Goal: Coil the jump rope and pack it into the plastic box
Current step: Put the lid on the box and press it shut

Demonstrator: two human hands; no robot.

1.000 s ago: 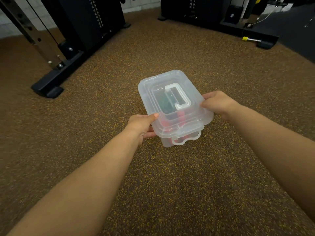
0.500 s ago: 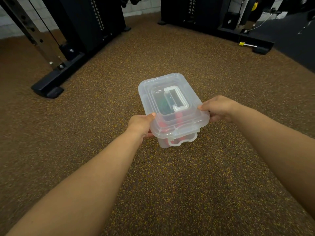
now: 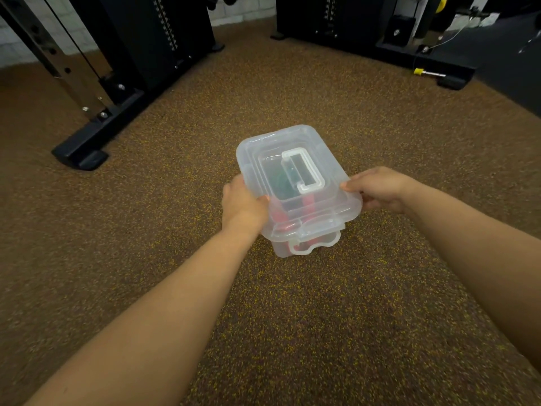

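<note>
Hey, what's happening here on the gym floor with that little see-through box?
A person is holding a clear plastic box over the speckled brown floor. The left hand grips one side and the right hand the other, thumbs on the lid, which is already on. Red and green shapes show through the plastic, likely the jump rope packed inside. Black gym machines stand behind.

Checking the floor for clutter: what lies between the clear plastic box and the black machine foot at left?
Only bare speckled brown floor, in the head view, between box and foot.
</note>
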